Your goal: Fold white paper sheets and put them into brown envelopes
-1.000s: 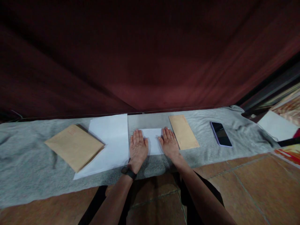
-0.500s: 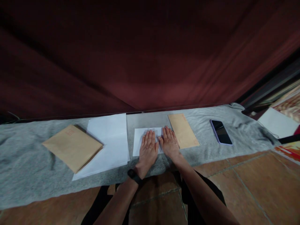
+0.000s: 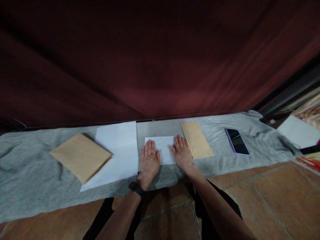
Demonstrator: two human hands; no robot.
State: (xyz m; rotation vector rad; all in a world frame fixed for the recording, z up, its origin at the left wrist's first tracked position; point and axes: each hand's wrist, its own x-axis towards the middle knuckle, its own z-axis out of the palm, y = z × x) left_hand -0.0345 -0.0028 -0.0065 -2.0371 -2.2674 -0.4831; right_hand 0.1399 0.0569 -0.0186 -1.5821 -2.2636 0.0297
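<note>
Resting flat on the small white paper [image 3: 165,150], my left hand [image 3: 150,160] and right hand [image 3: 182,154] have fingers [image 3: 149,147] extended and released. The paper lies on grey cloth [image 3: 30,173], between white sheets [image 3: 121,146] and a brown envelope [image 3: 196,140].

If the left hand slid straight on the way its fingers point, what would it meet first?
Past the small paper and a strip of grey cloth, the left hand would probably meet the red fabric; its depth is unclear.

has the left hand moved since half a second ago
Yes, the left hand has moved left along the small white paper, judged against the large white sheets, now closer to it.
</note>
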